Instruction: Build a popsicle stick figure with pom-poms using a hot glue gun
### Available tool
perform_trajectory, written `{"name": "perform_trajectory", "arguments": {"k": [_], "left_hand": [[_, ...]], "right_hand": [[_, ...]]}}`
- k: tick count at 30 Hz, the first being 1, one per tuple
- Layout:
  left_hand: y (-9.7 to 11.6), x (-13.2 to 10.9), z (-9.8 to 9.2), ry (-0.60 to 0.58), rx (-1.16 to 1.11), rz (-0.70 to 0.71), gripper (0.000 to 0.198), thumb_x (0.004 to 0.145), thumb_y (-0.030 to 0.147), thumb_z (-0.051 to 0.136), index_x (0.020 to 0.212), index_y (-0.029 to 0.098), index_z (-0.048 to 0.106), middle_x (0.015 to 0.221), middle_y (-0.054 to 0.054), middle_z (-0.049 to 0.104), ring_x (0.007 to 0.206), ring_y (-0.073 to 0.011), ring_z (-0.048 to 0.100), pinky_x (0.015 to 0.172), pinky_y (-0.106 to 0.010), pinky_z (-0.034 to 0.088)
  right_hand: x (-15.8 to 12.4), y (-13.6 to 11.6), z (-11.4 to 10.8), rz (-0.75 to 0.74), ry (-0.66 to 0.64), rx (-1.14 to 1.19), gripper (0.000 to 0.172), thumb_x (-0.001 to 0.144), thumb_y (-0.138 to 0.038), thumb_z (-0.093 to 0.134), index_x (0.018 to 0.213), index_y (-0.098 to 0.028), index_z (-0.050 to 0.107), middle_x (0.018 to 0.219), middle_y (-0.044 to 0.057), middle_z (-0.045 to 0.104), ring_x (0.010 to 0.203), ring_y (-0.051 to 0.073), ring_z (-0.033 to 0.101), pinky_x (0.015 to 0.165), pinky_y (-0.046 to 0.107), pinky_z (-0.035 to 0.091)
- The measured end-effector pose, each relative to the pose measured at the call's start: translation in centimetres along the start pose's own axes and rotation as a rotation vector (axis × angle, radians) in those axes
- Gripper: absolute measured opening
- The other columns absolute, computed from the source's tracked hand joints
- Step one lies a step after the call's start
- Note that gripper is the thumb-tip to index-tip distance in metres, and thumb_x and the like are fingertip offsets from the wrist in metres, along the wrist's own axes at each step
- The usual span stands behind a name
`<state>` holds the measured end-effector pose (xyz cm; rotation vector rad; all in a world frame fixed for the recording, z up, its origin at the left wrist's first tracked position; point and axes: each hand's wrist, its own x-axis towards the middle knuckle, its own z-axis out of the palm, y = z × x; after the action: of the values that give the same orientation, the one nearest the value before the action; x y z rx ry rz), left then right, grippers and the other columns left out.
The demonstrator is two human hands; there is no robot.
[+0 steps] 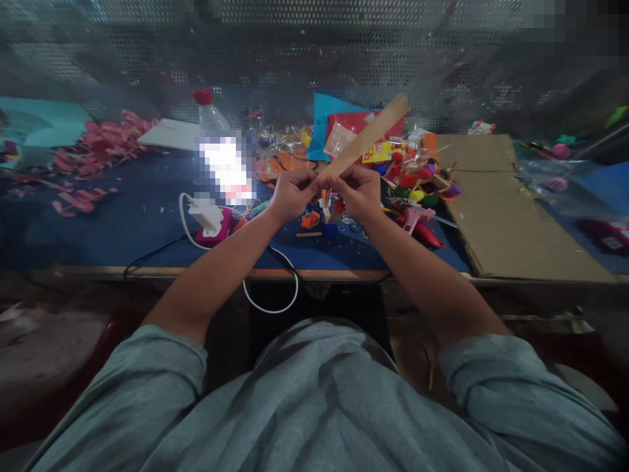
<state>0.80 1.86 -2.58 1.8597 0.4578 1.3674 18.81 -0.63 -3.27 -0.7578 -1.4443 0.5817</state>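
My left hand (289, 195) and my right hand (360, 192) meet above the middle of a blue-topped table (122, 226). Both are closed around the near end of a long flat tan strip (372, 134), wood or card, which slants up and away to the right. Thin pale sticks (326, 204) hang down between the two hands. Small orange and blue scraps (310, 220) lie on the table just below the hands.
A clear bottle with a red cap (209, 111) stands at the back. Pink cut-outs (105, 141) lie at the left, a white charger with cable (205, 215) nearer. Coloured pompoms and craft bits (415, 180), a pink glue gun (417, 215) and cardboard sheets (511, 223) fill the right.
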Motion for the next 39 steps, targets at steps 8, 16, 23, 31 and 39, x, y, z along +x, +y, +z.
{"name": "perform_trajectory", "arguments": {"k": [8,16,23,31,39], "left_hand": [[-0.1,-0.3,0.0,-0.041,0.009,-0.013,0.061,0.089,0.073,0.081,0.068,0.018,0.062,0.056,0.002,0.06,0.05,-0.0069,0.051,0.049,-0.023,0.039],[-0.4,-0.2,0.2,-0.007,-0.017,-0.035,0.057,0.081,0.072,0.089,0.078,0.018,0.071,0.063,0.002,0.059,0.057,-0.0075,0.052,0.052,-0.024,0.04],[-1.0,-0.1,0.0,0.023,0.012,-0.024,0.06,0.078,0.074,0.089,0.073,0.018,0.068,0.063,0.002,0.057,0.056,-0.0071,0.046,0.052,-0.025,0.036],[-1.3,-0.1,-0.2,0.044,0.073,-0.007,0.06,0.081,0.069,0.09,0.065,0.018,0.061,0.059,0.002,0.052,0.055,-0.0074,0.041,0.052,-0.025,0.03],[-0.5,-0.3,-0.2,0.005,0.105,0.049,0.058,0.085,0.068,0.086,0.066,0.019,0.06,0.059,0.003,0.049,0.054,-0.0079,0.038,0.051,-0.027,0.028]], "right_hand": [[0.0,-0.2,0.2,0.012,-0.046,0.077,0.063,0.077,-0.081,0.085,0.068,-0.024,0.06,0.069,-0.002,0.064,0.067,0.013,0.058,0.064,0.031,0.049],[0.1,-0.3,0.3,-0.01,-0.026,0.073,0.063,0.078,-0.082,0.084,0.068,-0.025,0.059,0.068,-0.003,0.062,0.065,0.013,0.056,0.063,0.032,0.048],[0.2,0.6,0.0,-0.038,0.027,0.081,0.056,0.084,-0.074,0.084,0.072,-0.024,0.062,0.068,-0.005,0.06,0.062,0.01,0.053,0.064,0.03,0.047],[0.3,1.1,-0.2,-0.029,0.042,0.062,0.052,0.085,-0.07,0.085,0.072,-0.024,0.063,0.068,-0.005,0.059,0.062,0.011,0.052,0.066,0.031,0.049],[0.1,0.9,0.2,-0.002,0.02,0.075,0.055,0.084,-0.079,0.081,0.078,-0.025,0.071,0.075,-0.002,0.067,0.068,0.014,0.061,0.065,0.032,0.053]]}}
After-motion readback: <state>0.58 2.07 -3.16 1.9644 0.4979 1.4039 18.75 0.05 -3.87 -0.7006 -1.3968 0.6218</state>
